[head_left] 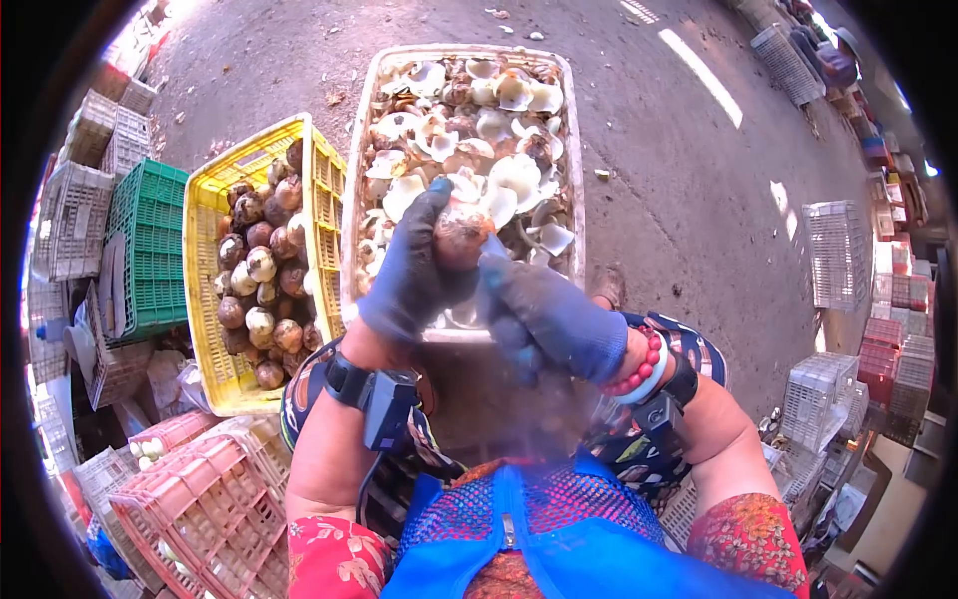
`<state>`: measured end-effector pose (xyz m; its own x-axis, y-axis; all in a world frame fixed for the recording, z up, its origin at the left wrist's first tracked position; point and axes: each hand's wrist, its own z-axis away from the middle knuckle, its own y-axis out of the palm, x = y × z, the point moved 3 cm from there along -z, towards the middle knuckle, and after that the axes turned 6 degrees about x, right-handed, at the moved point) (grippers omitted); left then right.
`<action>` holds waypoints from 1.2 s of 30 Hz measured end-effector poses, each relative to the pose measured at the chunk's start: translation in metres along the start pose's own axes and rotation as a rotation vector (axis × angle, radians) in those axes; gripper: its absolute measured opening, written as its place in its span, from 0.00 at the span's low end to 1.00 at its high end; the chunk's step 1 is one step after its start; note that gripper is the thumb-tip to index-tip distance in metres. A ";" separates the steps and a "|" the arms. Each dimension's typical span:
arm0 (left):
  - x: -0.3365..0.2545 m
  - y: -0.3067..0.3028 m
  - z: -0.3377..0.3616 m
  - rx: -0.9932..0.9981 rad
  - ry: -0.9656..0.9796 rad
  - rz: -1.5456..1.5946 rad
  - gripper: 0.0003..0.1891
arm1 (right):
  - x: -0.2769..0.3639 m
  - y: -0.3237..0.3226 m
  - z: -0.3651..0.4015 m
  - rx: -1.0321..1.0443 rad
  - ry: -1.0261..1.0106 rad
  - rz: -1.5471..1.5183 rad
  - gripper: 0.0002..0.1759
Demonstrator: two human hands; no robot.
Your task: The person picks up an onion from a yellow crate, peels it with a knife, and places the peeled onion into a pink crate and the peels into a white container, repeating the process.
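My left hand (pixel 410 262), in a blue-grey work glove, wraps round a round brown onion-like bulb (pixel 463 238) and holds it above the near half of a white tray (pixel 351 215). My right hand (pixel 544 311), gloved the same way, is closed close against the bulb's right side, its thumb near the skin. Whether a small tool sits in its fingers is hidden and blurred. Beneath both hands, the tray is heaped with white cup-shaped peelings (pixel 516 178) and brown skins.
Left of the tray stands a yellow crate (pixel 200 290) of round brown bulbs (pixel 261 265). Beyond it are a green crate (pixel 150 250) and stacked grey crates (pixel 75 220). A pink crate (pixel 200 499) lies lower left. More crates (pixel 836 255) line the right side of the concrete floor (pixel 679 180).
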<state>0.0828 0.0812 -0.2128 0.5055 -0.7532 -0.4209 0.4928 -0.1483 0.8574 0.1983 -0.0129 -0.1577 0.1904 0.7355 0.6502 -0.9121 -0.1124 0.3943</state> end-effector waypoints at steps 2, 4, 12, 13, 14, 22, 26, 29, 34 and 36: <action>-0.005 0.022 0.002 -0.097 0.120 -0.076 0.25 | 0.004 0.007 0.000 -0.009 -0.029 -0.109 0.25; -0.002 0.008 -0.002 -0.090 0.252 -0.248 0.25 | 0.005 0.007 -0.006 -0.114 -0.141 0.111 0.22; -0.023 0.017 0.014 -0.235 0.330 -0.309 0.23 | 0.008 0.008 -0.039 -0.456 -0.888 0.829 0.14; -0.027 0.019 0.015 -0.218 0.333 -0.301 0.23 | 0.013 0.011 -0.031 -0.469 -0.853 0.893 0.13; -0.032 0.021 0.017 -0.200 0.335 -0.293 0.23 | 0.016 0.010 -0.026 -0.482 -0.817 0.955 0.12; -0.022 -0.013 0.004 -0.112 0.517 -0.987 0.15 | 0.055 0.008 -0.020 -0.573 -1.212 1.004 0.18; -0.029 -0.004 0.010 -0.159 0.607 -0.868 0.20 | 0.054 0.021 -0.016 -0.215 -1.367 1.291 0.12; -0.049 0.010 0.019 -0.230 0.305 0.052 0.17 | 0.022 0.019 -0.023 -0.099 -1.113 1.168 0.13; -0.050 0.016 0.027 -0.240 0.826 -1.286 0.28 | 0.019 -0.012 -0.037 -0.294 -0.732 0.313 0.20; -0.042 0.023 0.022 -0.154 0.647 -1.198 0.27 | 0.033 -0.014 -0.037 -0.231 -0.691 0.175 0.27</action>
<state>0.0568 0.0954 -0.1684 -0.0659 0.2214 -0.9730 0.9099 -0.3868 -0.1496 0.2038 0.0372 -0.1655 0.1504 0.1239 0.9808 -0.9886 0.0101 0.1503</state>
